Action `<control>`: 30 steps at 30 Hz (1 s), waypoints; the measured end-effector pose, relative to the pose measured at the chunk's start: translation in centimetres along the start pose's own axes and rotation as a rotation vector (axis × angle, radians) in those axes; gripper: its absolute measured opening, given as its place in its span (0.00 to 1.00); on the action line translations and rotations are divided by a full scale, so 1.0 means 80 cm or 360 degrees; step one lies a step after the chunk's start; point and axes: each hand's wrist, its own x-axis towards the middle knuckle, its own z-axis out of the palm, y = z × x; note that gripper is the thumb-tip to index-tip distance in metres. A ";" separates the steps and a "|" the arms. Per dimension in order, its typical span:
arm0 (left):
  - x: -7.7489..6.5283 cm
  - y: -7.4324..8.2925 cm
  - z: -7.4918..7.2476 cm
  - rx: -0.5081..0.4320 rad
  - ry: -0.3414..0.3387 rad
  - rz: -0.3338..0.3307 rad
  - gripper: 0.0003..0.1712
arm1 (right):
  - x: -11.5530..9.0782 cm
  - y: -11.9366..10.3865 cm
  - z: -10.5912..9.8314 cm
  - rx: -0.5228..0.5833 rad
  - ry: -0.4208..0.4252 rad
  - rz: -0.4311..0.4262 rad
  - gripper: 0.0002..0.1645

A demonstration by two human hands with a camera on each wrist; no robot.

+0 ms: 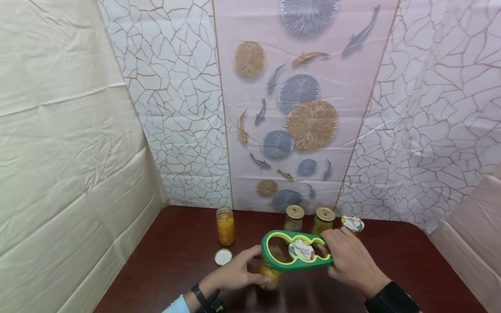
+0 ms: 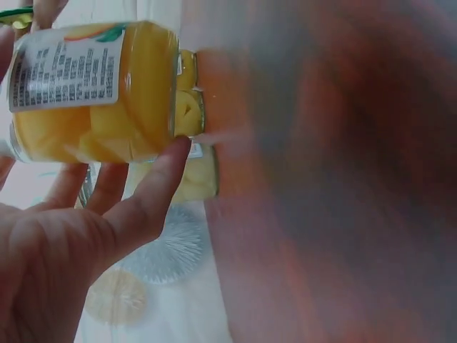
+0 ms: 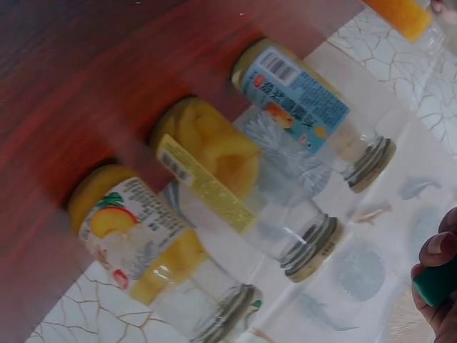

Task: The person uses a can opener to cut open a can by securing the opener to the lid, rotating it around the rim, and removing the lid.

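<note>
The jar (image 1: 270, 274) of yellow fruit is at the near side of the table (image 1: 164, 269), in the left hand (image 1: 238, 272). It stands about upright, so its long axis crosses that of the green opener (image 1: 301, 264), which lies almost flat from left to right between the two hands. The wide end of the opener is at the top of the jar, and its narrow end points to the right hand (image 1: 350, 257). The left hand is therefore the nearer one to the jar.

The left hand is bent around the jar, with thumb and fingers on different sides of the glass. The right hand has its fingers closed around the narrow end of the opener and does not touch the jar. A printed lid (image 1: 302, 249) shows through the opener; whether it sits on the jar, one cannot tell.

Farther left are a jar without lid (image 1: 225, 227) and, just before it, a white lid (image 1: 223, 257). Behind the opener stand three lidded jars (image 1: 323, 219) in a row.
</note>
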 end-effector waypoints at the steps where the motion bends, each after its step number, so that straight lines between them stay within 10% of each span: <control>1: -0.003 -0.001 -0.001 0.0001 0.0021 -0.0012 0.35 | -0.002 0.001 0.000 0.0003 -0.0001 0.0002 0.20; 30: 0.013 -0.018 -0.004 0.0392 0.0597 -0.0204 0.36 | -0.017 -0.006 0.017 0.0040 0.0113 0.0122 0.24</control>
